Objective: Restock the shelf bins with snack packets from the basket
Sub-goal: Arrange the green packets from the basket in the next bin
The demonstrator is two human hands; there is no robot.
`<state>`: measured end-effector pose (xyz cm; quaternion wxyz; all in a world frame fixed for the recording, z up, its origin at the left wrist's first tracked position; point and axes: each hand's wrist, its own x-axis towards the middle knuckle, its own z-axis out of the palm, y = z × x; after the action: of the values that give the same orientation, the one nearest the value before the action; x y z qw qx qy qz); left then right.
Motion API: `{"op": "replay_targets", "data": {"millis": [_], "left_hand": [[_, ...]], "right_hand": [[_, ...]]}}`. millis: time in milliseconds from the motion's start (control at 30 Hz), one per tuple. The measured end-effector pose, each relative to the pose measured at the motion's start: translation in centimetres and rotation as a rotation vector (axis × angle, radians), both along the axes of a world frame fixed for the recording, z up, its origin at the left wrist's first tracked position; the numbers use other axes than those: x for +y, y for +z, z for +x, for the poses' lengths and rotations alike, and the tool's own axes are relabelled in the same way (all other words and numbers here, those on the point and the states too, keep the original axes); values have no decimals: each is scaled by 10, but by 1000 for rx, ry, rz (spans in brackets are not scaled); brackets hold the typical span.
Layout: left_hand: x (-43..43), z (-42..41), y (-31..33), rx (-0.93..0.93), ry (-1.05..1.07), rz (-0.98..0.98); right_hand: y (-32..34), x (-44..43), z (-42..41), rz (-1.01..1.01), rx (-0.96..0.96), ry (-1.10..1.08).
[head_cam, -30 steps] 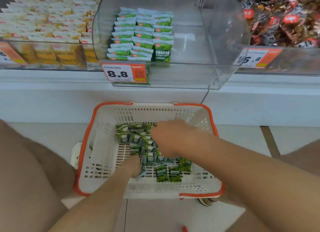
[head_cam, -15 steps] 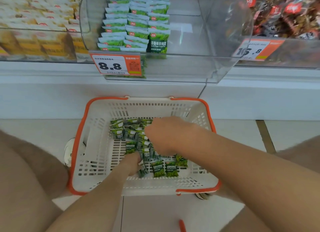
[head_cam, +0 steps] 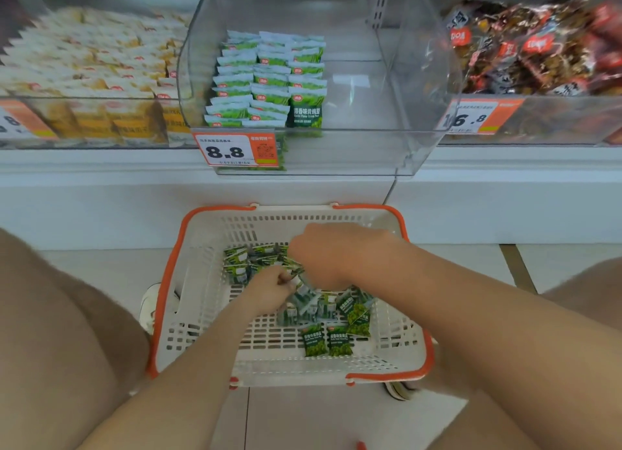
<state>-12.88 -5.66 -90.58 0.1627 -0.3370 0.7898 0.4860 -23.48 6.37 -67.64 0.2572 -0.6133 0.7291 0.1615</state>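
Observation:
A white basket with an orange rim [head_cam: 188, 315] sits on the floor below the shelf, with several small green snack packets [head_cam: 328, 343] loose inside. My left hand [head_cam: 269, 293] is down in the basket, fingers curled around green packets in the pile. My right hand [head_cam: 331, 254] hovers over the pile from the right, fingers curled down onto green packets; its grip is partly hidden. Above, a clear shelf bin [head_cam: 387, 153] holds rows of the same green packets [head_cam: 269, 83] on its left side.
A bin of yellow-white packets [head_cam: 87, 76] stands at the left, a bin of dark red packets [head_cam: 538, 46] at the right. Orange price tags [head_cam: 235, 150] hang on the bin fronts. My knees flank the basket on the tiled floor.
My left hand has moved up and further into the pile, meeting my right hand near the basket's middle. The view has tilted slightly.

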Motion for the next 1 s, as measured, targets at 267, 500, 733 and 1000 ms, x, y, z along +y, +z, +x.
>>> {"op": "replay_targets", "data": {"millis": [267, 500, 733, 1000], "left_hand": [[-3, -32, 139, 334, 330, 448], [-5, -35, 230, 315, 312, 600], [-13, -25, 287, 490, 79, 171], [-17, -23, 291, 704, 138, 113]], "right_hand": [[34, 3, -34, -204, -17, -80], [55, 1, -41, -594, -51, -120], [88, 5, -63, -842, -183, -401], [93, -9, -65, -832, -541, -661]]}}
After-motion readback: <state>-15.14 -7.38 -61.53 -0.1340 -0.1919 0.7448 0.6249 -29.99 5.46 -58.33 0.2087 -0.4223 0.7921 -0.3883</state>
